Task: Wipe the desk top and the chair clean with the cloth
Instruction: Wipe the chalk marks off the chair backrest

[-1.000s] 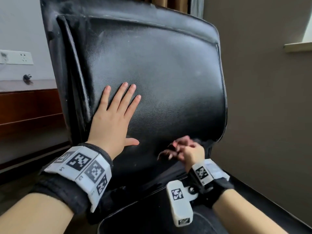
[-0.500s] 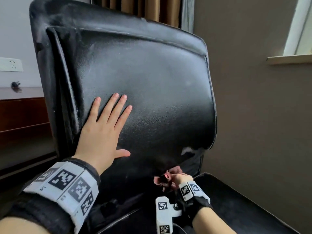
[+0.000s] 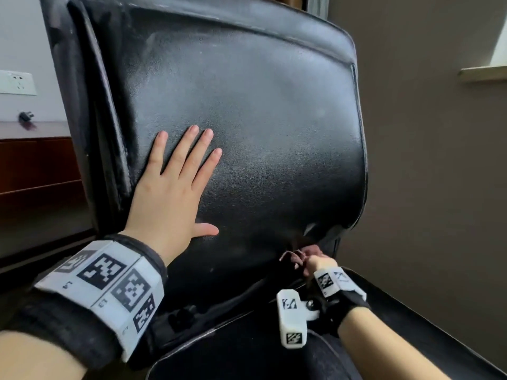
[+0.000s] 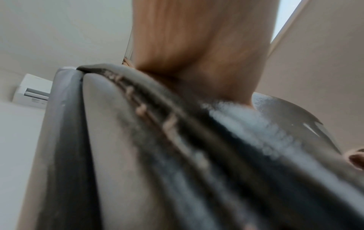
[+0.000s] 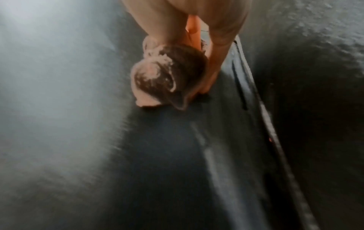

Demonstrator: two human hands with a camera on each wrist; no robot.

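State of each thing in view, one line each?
Chair backrest: upright, leaning slightly back, dull dusty sheen.
Left hand: flat, fingers spread, pressing on backrest.
Right hand: gripping cloth at backrest's lower edge.
Cloth: bunched, pink, dirt-stained.
Wall socket: nothing plugged in.

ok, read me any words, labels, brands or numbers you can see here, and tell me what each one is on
No text reads with certainty.
Left wristband: black-and-white square code markers, with small characters under them too small to read.
Right wristband: code markers only, no letters I can read.
White block by the right wrist: code markers, no words.
Air conditioner: a label strip, too blurred to read.
Chair, cloth, wall socket: no text visible.
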